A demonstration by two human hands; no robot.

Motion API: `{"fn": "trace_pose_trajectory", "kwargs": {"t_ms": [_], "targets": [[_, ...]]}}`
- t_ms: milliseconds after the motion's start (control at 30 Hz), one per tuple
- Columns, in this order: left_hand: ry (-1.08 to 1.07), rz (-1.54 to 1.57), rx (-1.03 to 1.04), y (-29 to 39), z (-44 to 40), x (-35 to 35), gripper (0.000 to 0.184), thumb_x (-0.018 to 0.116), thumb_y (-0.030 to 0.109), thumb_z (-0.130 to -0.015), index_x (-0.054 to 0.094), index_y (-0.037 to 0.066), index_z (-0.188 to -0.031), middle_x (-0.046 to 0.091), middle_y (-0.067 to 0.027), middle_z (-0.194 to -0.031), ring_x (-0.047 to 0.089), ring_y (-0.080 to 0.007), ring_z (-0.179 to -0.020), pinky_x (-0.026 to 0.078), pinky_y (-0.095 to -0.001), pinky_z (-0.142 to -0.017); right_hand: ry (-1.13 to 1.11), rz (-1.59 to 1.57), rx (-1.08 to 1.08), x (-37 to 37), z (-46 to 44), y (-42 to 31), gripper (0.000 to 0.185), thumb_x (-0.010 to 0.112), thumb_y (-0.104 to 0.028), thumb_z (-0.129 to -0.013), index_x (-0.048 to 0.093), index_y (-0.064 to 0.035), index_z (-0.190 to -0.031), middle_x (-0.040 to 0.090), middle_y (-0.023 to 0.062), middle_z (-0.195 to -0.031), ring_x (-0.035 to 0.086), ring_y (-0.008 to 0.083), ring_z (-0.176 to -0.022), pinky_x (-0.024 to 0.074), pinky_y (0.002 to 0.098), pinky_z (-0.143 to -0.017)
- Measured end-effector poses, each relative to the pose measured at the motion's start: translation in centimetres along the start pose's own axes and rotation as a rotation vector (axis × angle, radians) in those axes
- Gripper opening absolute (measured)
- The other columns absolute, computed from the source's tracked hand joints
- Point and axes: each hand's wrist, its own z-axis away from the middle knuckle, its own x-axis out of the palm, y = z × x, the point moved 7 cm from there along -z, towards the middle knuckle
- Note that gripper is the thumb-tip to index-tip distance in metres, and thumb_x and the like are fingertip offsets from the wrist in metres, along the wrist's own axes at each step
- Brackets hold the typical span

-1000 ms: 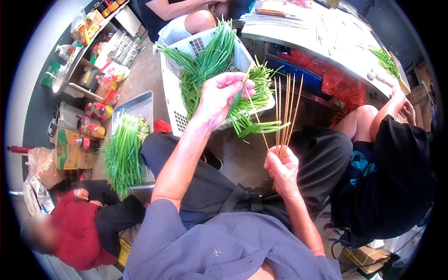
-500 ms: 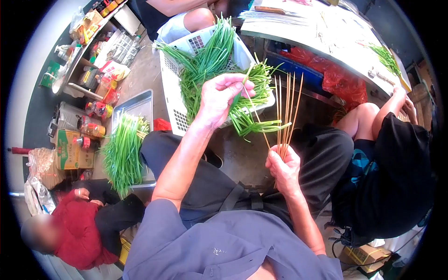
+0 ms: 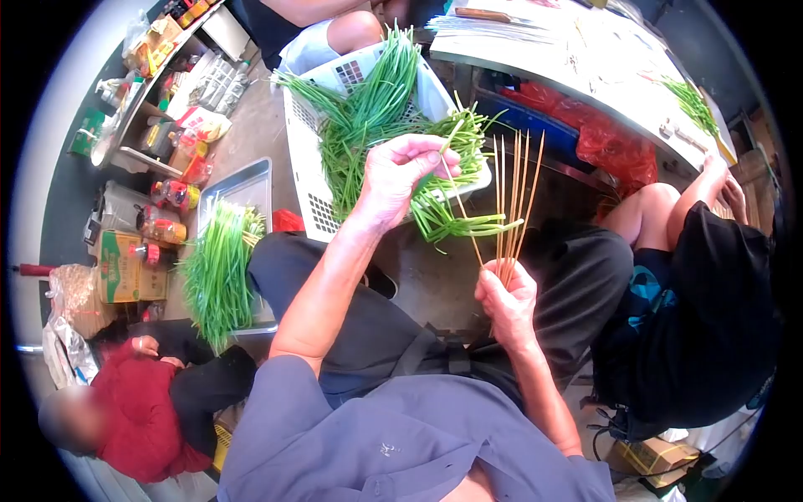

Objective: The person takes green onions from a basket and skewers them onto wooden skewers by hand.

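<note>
Above the floor (image 3: pixel 431 289), skewers (image 3: pixel 508 230) fan from right fingers (image 3: pixel 495 291).

Hands (image 3: pixel 403 177) (image 3: pixel 507 301) partly hide skewers (image 3: pixel 527 201) and green stem (image 3: pixel 453 136); bottle labels (image 3: pixel 171 230) illegible

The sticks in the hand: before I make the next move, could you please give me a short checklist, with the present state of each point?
1. Right hand has a grip on the sticks: ok, they are held near the lower ends.
2. Upper ends are spread apart: ok, they fan out.
3. Left hand has the single stalk: ok, pinched at the top of one tilted stick.
4. That stick pierces the stalk: cannot tell, fingers hide the contact.
5. View of the sticks is unobstructed: not ok, other stalks overlap some.
6. Basket has more greens: ok, plenty inside.
</note>
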Motion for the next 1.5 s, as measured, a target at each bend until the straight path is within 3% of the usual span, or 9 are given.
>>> {"fn": "trace_pose_trajectory", "kwargs": {"t_ms": [233,400,633,767,867,967,1133,1367,1500], "targets": [[-0.094,0.144,-0.23,-1.3,0.1,-0.9,0.011,0.056,0.008,-0.093,0.06,0.001,-0.101,0.066,-0.0147,-0.098,0.066,-0.0259,-0.091,0.052,-0.0337,-0.083,-0.003,-0.01,0.016,-0.2,0.2,0.1,0.009,0.061,-0.01,-0.091,0.057,-0.0037,-0.096,0.057,0.0024,-0.065,0.04,0.0028,-0.046,0.0289,0.0162,-0.042],[-0.218,-0.22,-0.236,-2.9,1.9,1.7,0.006,0.065,0.006,-0.085,0.065,0.003,-0.08,0.065,-0.0063,-0.1,0.059,-0.0142,-0.093,0.046,-0.0283,-0.086,0.026,-0.019,0.055,0.2,0.5,0.1,0.01,0.063,-0.013,-0.09,0.059,-0.0047,-0.092,0.059,0.0003,-0.067,0.045,0.0034,-0.052,0.0327,0.0173,-0.047],[-0.15,-0.549,-0.26,-2.3,0.5,0.5,0.007,0.063,0.003,-0.083,0.066,0.0,-0.088,0.067,-0.0026,-0.089,0.059,-0.0093,-0.083,0.048,-0.0246,-0.078,0.042,-0.044,0.098,-0.7,0.2,0.5,0.009,0.062,-0.013,-0.09,0.059,-0.005,-0.092,0.058,-0.0001,-0.066,0.044,0.0029,-0.051,0.0318,0.0173,-0.046],[0.116,-0.997,0.047,-4.1,-5.4,-5.9,0.016,0.064,0.004,-0.078,0.068,0.001,-0.093,0.068,-0.0045,-0.085,0.062,-0.0115,-0.08,0.049,-0.0252,-0.075,0.05,-0.056,0.089,-1.0,-0.2,0.7,0.011,0.063,-0.016,-0.09,0.059,-0.0054,-0.092,0.058,-0.0005,-0.066,0.044,0.0027,-0.051,0.0324,0.017,-0.047],[-0.03,-1.168,0.291,-6.6,-8.3,-5.7,0.019,0.064,0.006,-0.075,0.068,0.002,-0.093,0.068,-0.0077,-0.087,0.063,-0.0161,-0.082,0.049,-0.0274,-0.075,0.049,-0.091,0.109,-1.1,0.2,0.9,0.012,0.064,-0.016,-0.09,0.059,-0.0057,-0.092,0.059,-0.0008,-0.066,0.044,0.0026,-0.051,0.0325,0.0167,-0.047],[-0.104,-1.266,0.238,-7.7,-9.3,-5.6,0.021,0.064,0.007,-0.073,0.069,0.002,-0.093,0.067,-0.0095,-0.089,0.064,-0.0199,-0.083,0.049,-0.0298,-0.074,0.085,-0.074,0.104,-1.5,0.1,1.6,0.012,0.064,-0.016,-0.09,0.059,-0.0058,-0.092,0.059,-0.0009,-0.066,0.044,0.0025,-0.051,0.0321,0.0163,-0.047],[-0.101,-1.113,0.063,-7.6,-9.7,-6.5,0.015,0.073,0.011,-0.071,0.067,0.004,-0.082,0.065,-0.0009,-0.084,0.059,-0.0081,-0.078,0.046,-0.0236,-0.071,0.081,-0.076,0.094,-1.5,-0.1,1.4,0.012,0.064,-0.017,-0.09,0.059,-0.0057,-0.091,0.059,-0.001,-0.066,0.043,0.0024,-0.05,0.0319,0.0164,-0.046],[0.048,-0.62,0.041,-1.9,-8.6,-6.8,0.006,0.067,0.001,-0.083,0.065,0.001,-0.089,0.07,-0.0084,-0.089,0.065,-0.0128,-0.082,0.051,-0.0254,-0.078,0.074,-0.085,0.098,-1.7,-0.1,1.5,0.011,0.063,-0.016,-0.09,0.058,-0.0056,-0.091,0.058,-0.001,-0.065,0.042,0.0024,-0.049,0.0317,0.0167,-0.045],[0.059,-0.251,0.026,0.9,-6.5,-4.9,0.013,0.061,0.002,-0.09,0.061,0.0,-0.102,0.068,-0.0104,-0.088,0.064,-0.0147,-0.072,0.052,-0.0269,-0.069,0.063,-0.074,0.085,-1.2,-0.1,0.8,0.011,0.062,-0.016,-0.09,0.059,-0.0055,-0.091,0.058,-0.0011,-0.066,0.043,0.0029,-0.05,0.0324,0.0171,-0.046]]}}
